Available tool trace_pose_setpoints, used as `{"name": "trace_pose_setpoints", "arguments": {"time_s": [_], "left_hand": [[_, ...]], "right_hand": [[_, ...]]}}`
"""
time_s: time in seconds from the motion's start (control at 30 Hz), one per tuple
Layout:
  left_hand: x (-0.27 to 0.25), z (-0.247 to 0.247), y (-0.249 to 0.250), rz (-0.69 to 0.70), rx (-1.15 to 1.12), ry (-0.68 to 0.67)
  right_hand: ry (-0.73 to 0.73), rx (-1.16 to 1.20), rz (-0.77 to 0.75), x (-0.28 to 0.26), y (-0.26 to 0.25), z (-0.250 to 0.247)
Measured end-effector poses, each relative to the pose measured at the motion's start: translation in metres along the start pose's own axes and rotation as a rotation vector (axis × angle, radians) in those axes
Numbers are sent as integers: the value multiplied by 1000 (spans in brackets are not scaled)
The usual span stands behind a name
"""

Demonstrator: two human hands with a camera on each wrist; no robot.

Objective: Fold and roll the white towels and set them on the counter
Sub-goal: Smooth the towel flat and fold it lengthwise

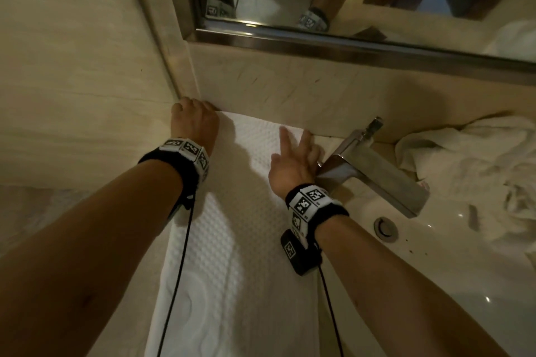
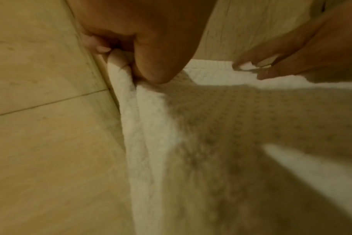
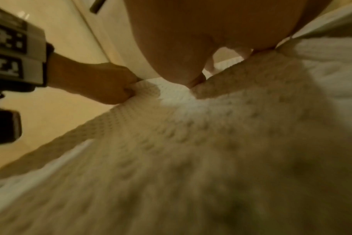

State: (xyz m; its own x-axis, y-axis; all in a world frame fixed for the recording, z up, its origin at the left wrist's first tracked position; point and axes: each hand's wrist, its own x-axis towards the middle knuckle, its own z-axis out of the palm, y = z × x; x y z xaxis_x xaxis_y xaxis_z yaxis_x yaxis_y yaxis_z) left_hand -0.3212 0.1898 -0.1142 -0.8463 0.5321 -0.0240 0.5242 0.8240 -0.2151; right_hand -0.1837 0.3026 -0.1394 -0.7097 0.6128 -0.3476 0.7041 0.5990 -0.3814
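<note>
A white waffle-textured towel lies flat as a long strip on the counter, running from the near edge to the back wall. My left hand grips its far left corner with curled fingers; in the left wrist view the towel bunches under that left hand. My right hand pinches the far right edge beside the faucet, index finger raised. The right wrist view shows the right hand on a raised fold of towel, with the left hand across from it.
A chrome faucet stands just right of my right hand, over a white sink with a drain. A crumpled pile of white towels lies at the back right. A framed mirror hangs above; a tiled wall closes the left.
</note>
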Motion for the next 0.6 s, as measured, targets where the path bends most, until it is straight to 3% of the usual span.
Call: {"name": "trace_pose_setpoints", "arguments": {"time_s": [0.13,0.3,0.47,0.6], "left_hand": [[0,4,-5,1,-60,-105],[1,10,-11,-21,-372,-250],[-3,16,-13,43,-293,-200],[-5,7,-12,42,-192,-200]], "right_hand": [[-128,-160,12,-2,-4,7],[-135,-199,-16,-10,-18,6],[-304,-137,-311,-21,-39,23],[-307,-235,-336,-16,-32,39]]}}
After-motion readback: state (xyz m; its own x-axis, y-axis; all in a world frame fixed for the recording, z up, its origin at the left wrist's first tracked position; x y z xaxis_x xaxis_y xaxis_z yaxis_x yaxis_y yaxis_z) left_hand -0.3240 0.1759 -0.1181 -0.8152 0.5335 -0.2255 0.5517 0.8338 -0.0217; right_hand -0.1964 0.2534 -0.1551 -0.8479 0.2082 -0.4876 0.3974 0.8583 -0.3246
